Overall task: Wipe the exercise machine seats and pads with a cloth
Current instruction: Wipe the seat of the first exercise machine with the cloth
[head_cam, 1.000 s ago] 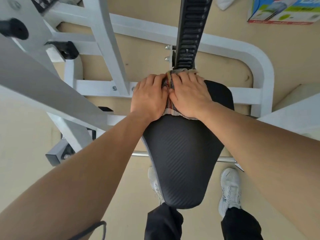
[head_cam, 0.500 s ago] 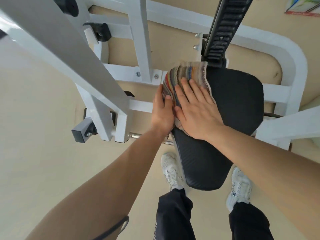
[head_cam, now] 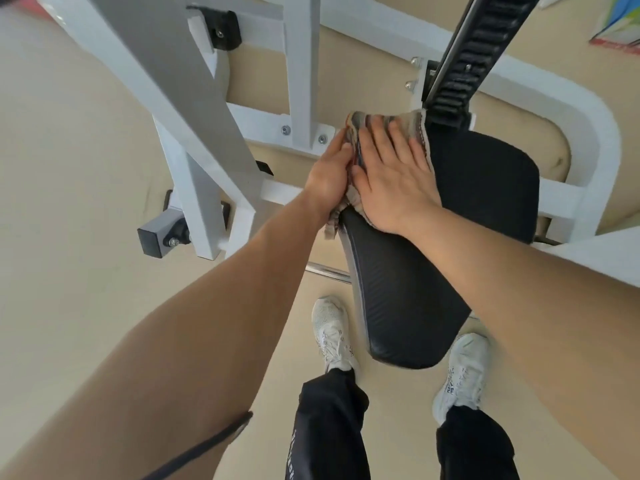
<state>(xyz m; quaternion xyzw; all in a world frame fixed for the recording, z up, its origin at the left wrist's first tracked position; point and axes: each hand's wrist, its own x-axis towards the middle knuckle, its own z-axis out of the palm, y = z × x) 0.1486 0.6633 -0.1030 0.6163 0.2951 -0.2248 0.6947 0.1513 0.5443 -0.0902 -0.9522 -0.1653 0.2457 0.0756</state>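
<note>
A black textured machine seat (head_cam: 408, 292) fills the middle of the head view. A striped, multicoloured cloth (head_cam: 360, 121) lies over the seat's far left corner and hangs down its left side. My right hand (head_cam: 391, 174) presses flat on the cloth, fingers spread, on top of the seat. Along the seat's left edge, my left hand (head_cam: 329, 174) grips the cloth against the side. Most of the cloth is hidden under both hands.
The machine's white steel frame (head_cam: 304, 64) rises to the left and curves behind the seat (head_cam: 595, 147). A black notched adjustment post (head_cam: 464, 53) stands at the seat's far edge. My two white shoes (head_cam: 332, 334) stand on the beige floor. A coloured box (head_cam: 620, 32) lies far right.
Both hands with the cloth have slid from the seat's far centre to its far left corner, and the left hand has dropped onto the seat's side. The view has shifted too.
</note>
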